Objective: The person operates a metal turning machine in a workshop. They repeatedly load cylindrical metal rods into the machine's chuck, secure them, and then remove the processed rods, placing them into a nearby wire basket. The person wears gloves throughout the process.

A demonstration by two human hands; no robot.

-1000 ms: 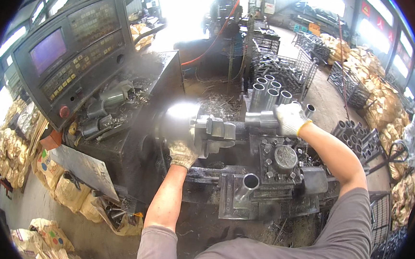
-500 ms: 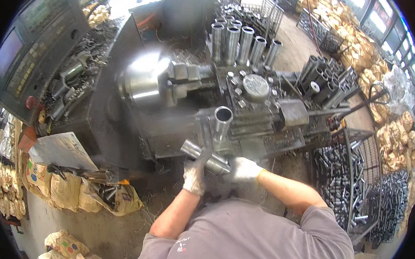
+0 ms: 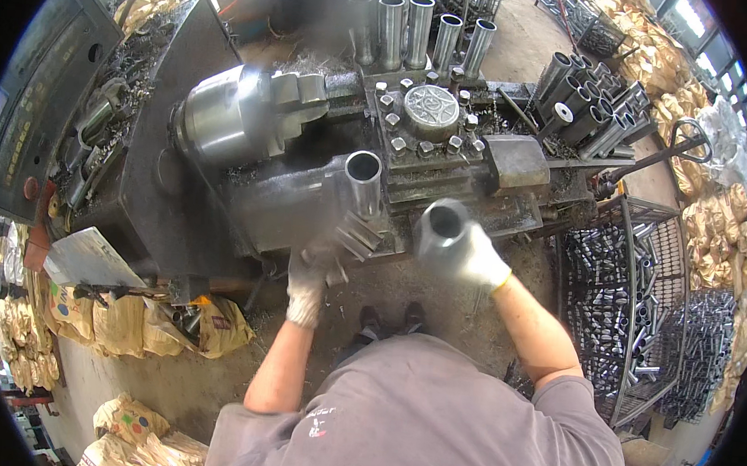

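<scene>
My right hand (image 3: 482, 262), in a white glove, is closed round a short metal tube (image 3: 444, 234), its open end tilted up in front of the lathe. My left hand (image 3: 309, 285), gloved too, is at the lathe's near edge beside some narrow metal bars (image 3: 360, 235). Its fingers are smeared, so I cannot tell whether it holds anything. Another metal tube (image 3: 363, 185) stands upright on the lathe just beyond those bars. The lathe's chuck (image 3: 239, 115) with stepped jaws is at the left, and the bolted tool post (image 3: 431, 109) sits further right.
Several tubes (image 3: 419, 33) stand upright behind the tool post. More dark tubes (image 3: 586, 105) are stacked at the right, near a long handle (image 3: 687, 144). A wire basket of metal parts (image 3: 616, 293) stands at my right. Sacks (image 3: 120, 323) lie at the left; shavings (image 3: 146, 83) litter the machine.
The tube has left my left hand and is in my right hand alone, further right and turned more end-up. My left hand has shifted left, and the view has moved.
</scene>
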